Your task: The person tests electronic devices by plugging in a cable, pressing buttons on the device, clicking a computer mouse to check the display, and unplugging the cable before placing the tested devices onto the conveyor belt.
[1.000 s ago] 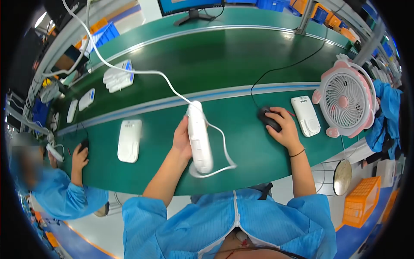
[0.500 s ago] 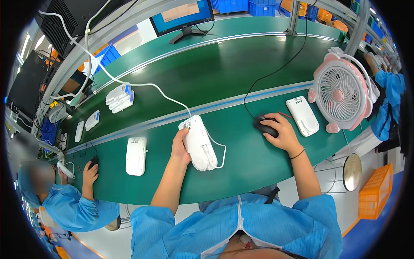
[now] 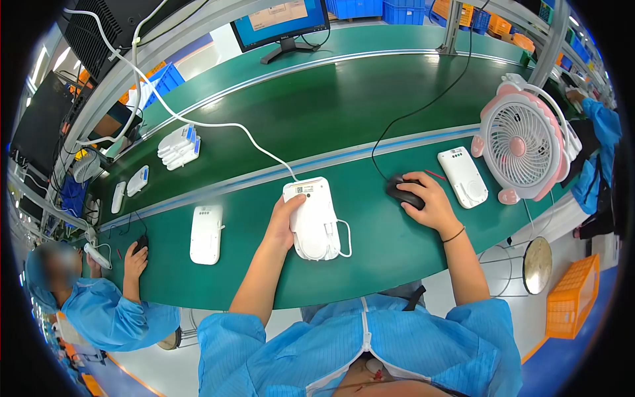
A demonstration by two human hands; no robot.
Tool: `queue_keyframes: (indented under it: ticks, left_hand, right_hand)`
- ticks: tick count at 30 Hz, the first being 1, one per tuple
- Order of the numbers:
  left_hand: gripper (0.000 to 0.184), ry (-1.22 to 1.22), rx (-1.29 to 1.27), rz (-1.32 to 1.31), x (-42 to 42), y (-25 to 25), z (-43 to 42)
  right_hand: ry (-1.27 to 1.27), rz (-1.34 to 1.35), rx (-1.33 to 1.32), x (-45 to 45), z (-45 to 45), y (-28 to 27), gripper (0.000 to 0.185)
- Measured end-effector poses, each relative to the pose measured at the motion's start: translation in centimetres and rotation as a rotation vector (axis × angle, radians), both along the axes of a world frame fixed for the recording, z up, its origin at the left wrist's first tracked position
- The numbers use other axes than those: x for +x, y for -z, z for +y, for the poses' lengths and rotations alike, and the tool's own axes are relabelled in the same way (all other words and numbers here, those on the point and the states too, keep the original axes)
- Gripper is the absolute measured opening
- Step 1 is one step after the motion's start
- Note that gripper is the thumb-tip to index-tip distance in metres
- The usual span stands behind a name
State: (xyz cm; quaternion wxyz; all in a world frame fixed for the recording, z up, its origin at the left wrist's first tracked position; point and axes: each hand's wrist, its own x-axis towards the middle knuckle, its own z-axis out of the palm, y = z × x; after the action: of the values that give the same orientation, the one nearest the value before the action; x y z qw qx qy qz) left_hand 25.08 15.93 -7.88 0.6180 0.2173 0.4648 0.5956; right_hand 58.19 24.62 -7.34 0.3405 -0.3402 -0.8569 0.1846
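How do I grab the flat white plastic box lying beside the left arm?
Probably from above, gripping the near half of the flat white plastic box by both long edges. It lies flat, longer than wide, and a small white piece sticking from its right edge is best avoided.

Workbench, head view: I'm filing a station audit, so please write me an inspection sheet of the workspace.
Surface: green bench; spills: nothing seen.
Job's things: white device held up; left-side device and right-side device lie on the bench.
Clutter: pink fan at right; small red item near the right-side device.
Hands: left hand grips the white device; right hand is on a black mouse.
Cables: white cable reaches the held device; black cable runs to the mouse.
Surroundings: monitor behind; co-worker at left; orange crate on the floor, right.
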Motion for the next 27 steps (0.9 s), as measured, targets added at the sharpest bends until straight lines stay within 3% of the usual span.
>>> queue_keyframes:
  ticks: [21,24,27]
  left_hand:
    - [0.049,0.038,0.012,0.027,0.4,-0.9,-0.2]
    - [0.047,-0.046,0.034,-0.037,0.7,-0.7,-0.1]
    - [0.042,-0.193,-0.007,-0.295,1.8,-1.6,-0.3]
  right_hand:
    - [-0.007,-0.040,0.026,-0.4,-0.2,-0.2,0.039]
    - [0.036,-0.021,0.145,-0.6,-0.6,-1.3,0.042]
    - [0.085,0.142,0.320,-1.4,-1.5,-2.7,0.045]
